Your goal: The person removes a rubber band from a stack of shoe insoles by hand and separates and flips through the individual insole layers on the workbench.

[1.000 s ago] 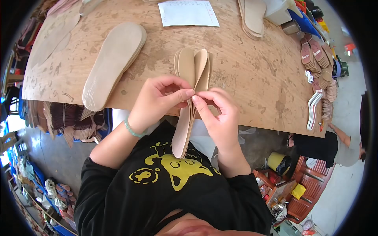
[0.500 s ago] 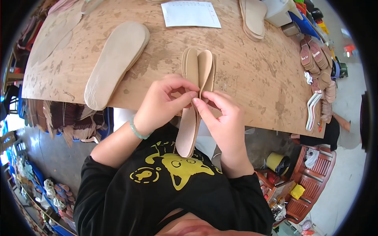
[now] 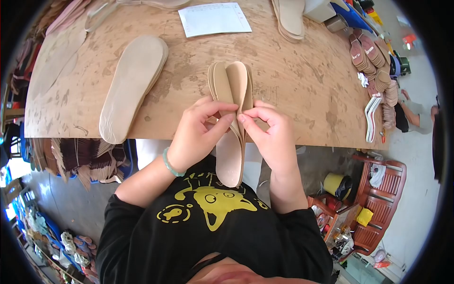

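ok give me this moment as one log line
left hand: pinching insole bundle; right hand: pinching same insole bundle; on table: insole stack, white paper

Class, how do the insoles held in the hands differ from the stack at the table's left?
The held insoles are pinched by the left hand and right hand; the lying stack rests untouched on the table. The held insoles splay at their far ends, while the lying stack's layers sit close together. Both are beige and sole-shaped.

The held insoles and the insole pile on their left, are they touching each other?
Apart: the head view plainly shows bare tabletop between the held insoles and the insole pile.
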Demonstrator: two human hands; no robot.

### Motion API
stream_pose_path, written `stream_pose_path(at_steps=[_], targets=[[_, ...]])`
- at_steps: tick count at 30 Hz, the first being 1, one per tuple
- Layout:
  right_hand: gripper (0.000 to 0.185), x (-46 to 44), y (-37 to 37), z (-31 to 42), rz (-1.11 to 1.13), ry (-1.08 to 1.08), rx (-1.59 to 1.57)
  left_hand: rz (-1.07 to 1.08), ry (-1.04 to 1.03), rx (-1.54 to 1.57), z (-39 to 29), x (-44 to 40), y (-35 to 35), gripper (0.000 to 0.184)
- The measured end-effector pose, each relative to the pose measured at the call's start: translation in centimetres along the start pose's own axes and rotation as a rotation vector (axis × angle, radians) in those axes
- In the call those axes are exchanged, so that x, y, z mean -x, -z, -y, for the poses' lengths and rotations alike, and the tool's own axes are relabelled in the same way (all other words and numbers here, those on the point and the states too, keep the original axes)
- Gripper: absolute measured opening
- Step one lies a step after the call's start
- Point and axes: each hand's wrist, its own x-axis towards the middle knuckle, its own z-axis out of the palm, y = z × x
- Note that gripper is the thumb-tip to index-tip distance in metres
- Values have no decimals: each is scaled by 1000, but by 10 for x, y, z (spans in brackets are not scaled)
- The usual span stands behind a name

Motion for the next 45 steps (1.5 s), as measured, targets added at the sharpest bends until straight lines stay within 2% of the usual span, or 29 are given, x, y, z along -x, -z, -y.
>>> stream_pose_path(at_steps=[9, 14, 20, 23, 29, 32, 35, 45], targets=[[17, 0, -2, 9, 20, -37, 2, 7, 119, 128, 2, 1, 4, 15], [17, 2, -8, 7, -61, 13, 114, 25, 102, 85, -1, 1, 5, 14], [18, 7, -4, 12, -38, 19, 64, 24, 86, 75, -1, 3, 3, 14], [18, 4, 2, 9, 46, -27, 61, 18, 77, 64, -1, 3, 2, 15], [14, 6, -7, 6, -76, 54, 168, 46, 93, 58, 1, 4, 1, 14], [13, 1, -5, 12, -21, -56, 123, 51, 94, 39, 2, 5, 0, 14], [12, -1, -5, 1, -35, 44, 79, 38, 91, 16, 5, 6, 0, 16], [12, -1, 6, -5, 69, -18, -36, 31, 75, -29, 4, 6, 2, 22]])
